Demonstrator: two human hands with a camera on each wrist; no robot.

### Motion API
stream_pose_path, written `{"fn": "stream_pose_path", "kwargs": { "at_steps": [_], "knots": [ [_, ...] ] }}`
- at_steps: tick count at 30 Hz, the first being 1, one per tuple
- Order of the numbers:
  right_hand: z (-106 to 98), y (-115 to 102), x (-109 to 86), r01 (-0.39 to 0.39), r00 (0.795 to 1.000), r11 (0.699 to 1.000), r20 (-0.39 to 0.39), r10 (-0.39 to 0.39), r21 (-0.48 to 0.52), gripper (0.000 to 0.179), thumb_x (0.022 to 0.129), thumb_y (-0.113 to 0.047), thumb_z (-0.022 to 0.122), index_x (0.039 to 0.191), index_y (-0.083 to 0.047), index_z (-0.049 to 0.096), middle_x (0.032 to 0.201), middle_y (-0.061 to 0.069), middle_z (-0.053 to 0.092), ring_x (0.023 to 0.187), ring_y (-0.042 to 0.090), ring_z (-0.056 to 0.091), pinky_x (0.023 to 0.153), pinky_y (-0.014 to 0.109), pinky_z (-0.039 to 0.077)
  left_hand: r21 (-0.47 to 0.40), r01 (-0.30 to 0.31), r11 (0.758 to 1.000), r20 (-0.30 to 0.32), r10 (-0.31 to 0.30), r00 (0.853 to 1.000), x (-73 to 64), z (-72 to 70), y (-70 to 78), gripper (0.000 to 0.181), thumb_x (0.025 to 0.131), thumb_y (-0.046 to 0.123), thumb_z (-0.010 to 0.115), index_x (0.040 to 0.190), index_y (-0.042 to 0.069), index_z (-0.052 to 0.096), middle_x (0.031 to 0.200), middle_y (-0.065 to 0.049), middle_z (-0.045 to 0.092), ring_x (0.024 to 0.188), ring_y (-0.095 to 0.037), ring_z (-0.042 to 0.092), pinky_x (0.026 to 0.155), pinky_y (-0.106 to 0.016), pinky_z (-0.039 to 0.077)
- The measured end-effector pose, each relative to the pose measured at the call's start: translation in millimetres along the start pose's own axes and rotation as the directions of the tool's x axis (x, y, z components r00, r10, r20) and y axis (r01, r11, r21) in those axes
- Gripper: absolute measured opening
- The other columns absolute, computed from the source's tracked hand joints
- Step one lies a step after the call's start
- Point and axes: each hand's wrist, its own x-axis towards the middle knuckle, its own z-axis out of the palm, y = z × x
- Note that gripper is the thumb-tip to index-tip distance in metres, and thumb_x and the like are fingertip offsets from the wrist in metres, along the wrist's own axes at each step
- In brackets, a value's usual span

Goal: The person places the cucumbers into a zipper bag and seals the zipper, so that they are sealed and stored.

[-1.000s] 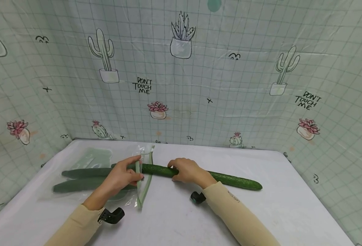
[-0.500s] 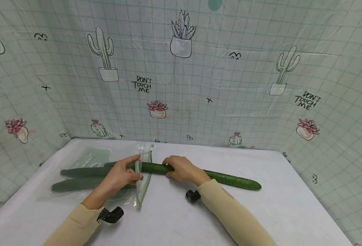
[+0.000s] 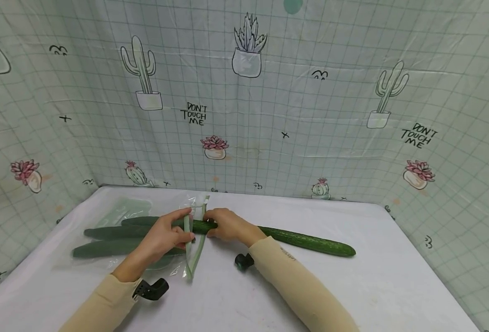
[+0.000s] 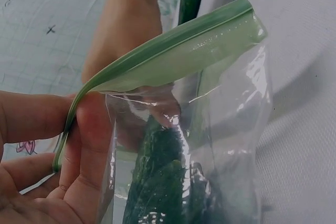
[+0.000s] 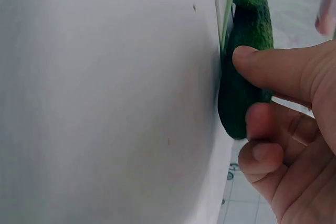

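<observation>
Cucumber [image 3: 304, 240] is gripped by the right hand [image 3: 228, 225], parted to its thickness. Leftward, the left hand [image 3: 164, 235] pinches a zip bag [image 4: 233, 116].

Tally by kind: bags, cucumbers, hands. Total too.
Clear bag: 1
Cucumbers: 4 (two bagged cucumbers, one held cucumber partly in the bag, one loose cucumber on the table)
Hands: 2 (left hand, right hand)
Total: 7
</observation>
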Motion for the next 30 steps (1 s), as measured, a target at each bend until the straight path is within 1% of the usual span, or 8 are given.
{"fn": "stream_pose_path", "kwargs": {
  "at_steps": [3, 7, 9, 13, 17, 20, 24, 30],
  "knots": [
    [-1, 5, -4.5, -0.011, 1.0, 1.0, -0.005, 0.011, -0.004, 0.033, 0.087, -0.019, 0.071, 0.118, -0.011, 0.064, 0.109, -0.001, 0.063, 0.1, 0.011, 0.057, 0.089, 0.028, 0.046, -0.003, -0.002, 1.0, 0.001, 0.002, 1.0, 0.4, 0.0, 0.6, 0.077, 0.087, 0.0, 0.066, 0.151, 0.003, 0.024, 0.059, -0.007, 0.056, 0.075, -0.024, 0.063, 0.069, -0.039, 0.055],
    [-5, 12, -12.9, -0.063, 0.998, 0.997, 0.001, 0.063, -0.032, 0.032, 0.088, -0.022, 0.071, 0.118, -0.013, 0.064, 0.107, -0.001, 0.063, 0.101, 0.014, 0.058, 0.086, 0.031, 0.048, -0.005, 0.008, 1.0, 0.002, -0.008, 1.0, 1.2, -0.2, 1.1, 0.075, 0.088, -0.001, 0.065, 0.151, 0.004, 0.025, 0.061, -0.007, 0.058, 0.075, -0.023, 0.063, 0.07, -0.039, 0.055],
    [-6, 14, -15.9, -0.086, 0.996, 0.995, -0.001, 0.086, -0.05, 0.031, 0.088, -0.024, 0.071, 0.117, -0.014, 0.064, 0.101, -0.002, 0.063, 0.096, 0.013, 0.058, 0.081, 0.032, 0.049, -0.004, 0.012, 1.0, -0.001, -0.012, 1.0, 1.2, -0.3, 1.7, 0.075, 0.088, -0.001, 0.064, 0.151, 0.005, 0.025, 0.062, -0.007, 0.058, 0.075, -0.023, 0.063, 0.07, -0.038, 0.055],
    [-8, 16, -19.2, -0.109, 0.994, 0.993, -0.002, 0.109, -0.054, 0.029, 0.088, -0.026, 0.07, 0.115, -0.016, 0.064, 0.09, -0.004, 0.062, 0.084, 0.012, 0.057, 0.071, 0.031, 0.049, 0.003, 0.008, 1.0, -0.01, -0.008, 1.0, 0.5, -0.2, 2.1, 0.074, 0.088, -0.002, 0.064, 0.151, 0.005, 0.025, 0.063, -0.008, 0.059, 0.076, -0.023, 0.064, 0.07, -0.039, 0.056],
    [-4, 17, -19.4, -0.128, 0.992, 0.991, 0.017, 0.128, -0.035, 0.028, 0.09, -0.026, 0.068, 0.116, -0.017, 0.063, 0.088, -0.004, 0.062, 0.078, 0.009, 0.056, 0.069, 0.029, 0.048, 0.002, 0.001, 1.0, -0.004, -0.001, 1.0, -0.3, -0.8, 1.5, 0.075, 0.088, -0.002, 0.064, 0.151, 0.004, 0.025, 0.061, -0.006, 0.057, 0.076, -0.023, 0.064, 0.07, -0.04, 0.056],
    [-3, 17, -18.8, -0.128, 0.992, 0.992, 0.02, 0.128, -0.02, 0.027, 0.091, -0.024, 0.067, 0.116, -0.016, 0.062, 0.088, -0.004, 0.062, 0.077, 0.009, 0.056, 0.068, 0.028, 0.047, -0.001, -0.001, 1.0, 0.001, 0.001, 1.0, -0.4, -0.8, 0.8, 0.075, 0.088, -0.002, 0.064, 0.151, 0.004, 0.024, 0.059, -0.006, 0.055, 0.076, -0.023, 0.064, 0.071, -0.04, 0.055],
    [-3, 15, -16.8, -0.116, 0.993, 0.993, 0.0, 0.116, 0.006, 0.026, 0.09, -0.021, 0.068, 0.115, -0.016, 0.062, 0.086, -0.004, 0.062, 0.075, 0.009, 0.056, 0.068, 0.027, 0.047, 0.006, -0.006, 1.0, -0.004, 0.006, 1.0, 0.0, -0.3, 0.8, 0.075, 0.088, -0.002, 0.064, 0.151, 0.003, 0.024, 0.059, -0.006, 0.055, 0.075, -0.023, 0.063, 0.07, -0.039, 0.056],
    [1, 10, -8.2, -0.071, 0.997, 0.997, -0.015, 0.071, 0.036, 0.025, 0.091, -0.019, 0.067, 0.114, -0.015, 0.062, 0.08, -0.005, 0.061, 0.069, 0.008, 0.055, 0.065, 0.024, 0.046, -0.002, 0.008, 1.0, 0.007, -0.008, 1.0, 0.4, -0.4, 1.3, 0.076, 0.088, -0.001, 0.064, 0.151, 0.003, 0.024, 0.058, -0.005, 0.054, 0.073, -0.023, 0.063, 0.07, -0.039, 0.056]
  ]
}}
